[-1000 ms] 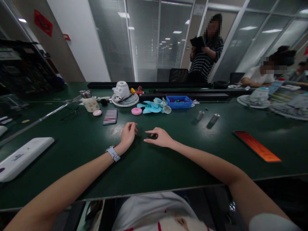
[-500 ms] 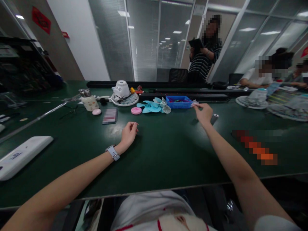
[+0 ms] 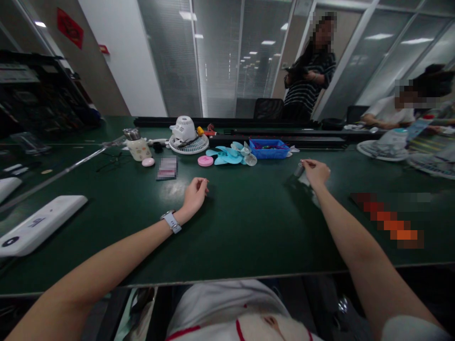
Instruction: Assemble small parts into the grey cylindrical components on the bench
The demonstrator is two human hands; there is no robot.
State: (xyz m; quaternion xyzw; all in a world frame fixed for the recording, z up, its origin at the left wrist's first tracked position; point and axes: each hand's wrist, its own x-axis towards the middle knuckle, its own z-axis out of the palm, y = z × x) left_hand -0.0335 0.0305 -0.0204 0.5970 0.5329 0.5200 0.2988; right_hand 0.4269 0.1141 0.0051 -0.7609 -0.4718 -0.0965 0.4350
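My right hand (image 3: 318,174) pinches a small grey cylinder (image 3: 298,170) at its upper end, low over the right part of the table. The cylinder is tilted, and its exact kind is too small to tell. My left hand (image 3: 196,193) rests on the table left of centre, a watch on its wrist. Its fingers are curled together; whether something tiny is between them is hidden. Beyond the hands lie light blue fan blades (image 3: 231,155), a pink round cap (image 3: 205,161) and a blue tray (image 3: 270,150) with small parts in it.
A white fan head (image 3: 185,130) sits on its grille at the back, near a patterned bottle (image 3: 138,148). At left lies a white oblong fan base (image 3: 46,222). A blurred orange item (image 3: 386,219) lies at right. One person stands behind the table; others sit at far right.
My right hand has moved from beside the blue tray back toward me and now grips the grey cylinder, which lay on the table. The left hand keeps its pose; the view has shifted slightly.
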